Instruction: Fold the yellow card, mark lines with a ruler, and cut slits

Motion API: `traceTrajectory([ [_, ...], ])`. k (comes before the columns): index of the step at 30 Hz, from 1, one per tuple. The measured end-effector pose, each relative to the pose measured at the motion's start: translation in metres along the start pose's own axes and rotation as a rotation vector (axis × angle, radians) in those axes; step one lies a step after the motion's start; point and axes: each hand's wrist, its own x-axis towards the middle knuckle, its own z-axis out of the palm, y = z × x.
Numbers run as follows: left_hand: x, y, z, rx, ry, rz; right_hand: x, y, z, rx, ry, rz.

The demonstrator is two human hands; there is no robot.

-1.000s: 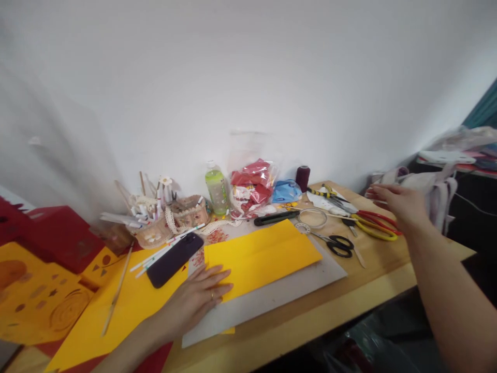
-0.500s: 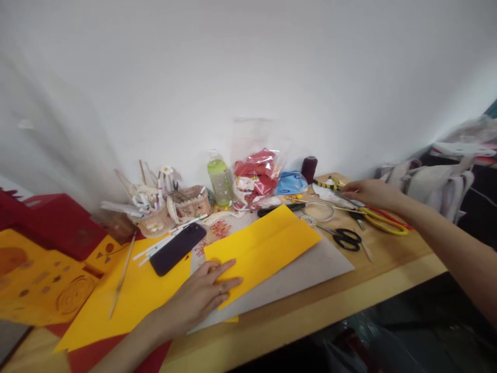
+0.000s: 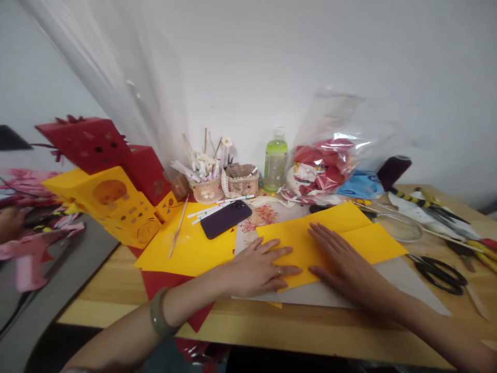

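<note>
A yellow sheet of paper [image 3: 351, 215], with a crease or overlapping edge at its right part, lies on a grey board [image 3: 411, 285] near the table's front edge. My left hand [image 3: 258, 267] rests flat on the paper's left end with fingers spread, a ring on one finger and a bangle on the wrist. Beside it, my right hand [image 3: 345, 264] lies stretched out on the middle of the same sheet, nothing visible in its grasp. Just beyond my left hand is a dark phone [image 3: 226, 219], lying on a larger yellow sheet [image 3: 155, 259].
Black-handled scissors [image 3: 442, 274] and pliers [image 3: 438, 207] lie to the right. Along the wall stand a green bottle [image 3: 275, 163], a plastic bag of red scraps [image 3: 326, 166] and pen baskets [image 3: 207, 189]. Decorated yellow [image 3: 116, 207] and red boxes [image 3: 89, 145] stand left. Another person's hand [image 3: 10, 225] shows far left.
My right hand has come from the tools at the right onto the yellow paper. My left hand stays on the sheet. The view has turned left, bringing the boxes further into sight.
</note>
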Motion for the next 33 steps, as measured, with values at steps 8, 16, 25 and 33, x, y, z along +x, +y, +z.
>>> traceTrajectory([
  [8,0.000,-0.002,-0.002,-0.014,-0.023,0.013,0.006,0.020,0.012,-0.192,0.151,-0.124],
  [16,-0.001,-0.013,0.002,0.029,0.010,0.080,-0.005,0.051,-0.006,-0.208,0.154,-0.092],
  [25,-0.008,-0.031,0.003,0.293,0.805,0.270,-0.006,0.058,-0.078,-0.032,0.430,0.224],
  [33,-0.020,-0.050,-0.038,0.213,1.443,-0.351,-0.003,0.083,-0.088,-0.124,0.348,0.499],
])
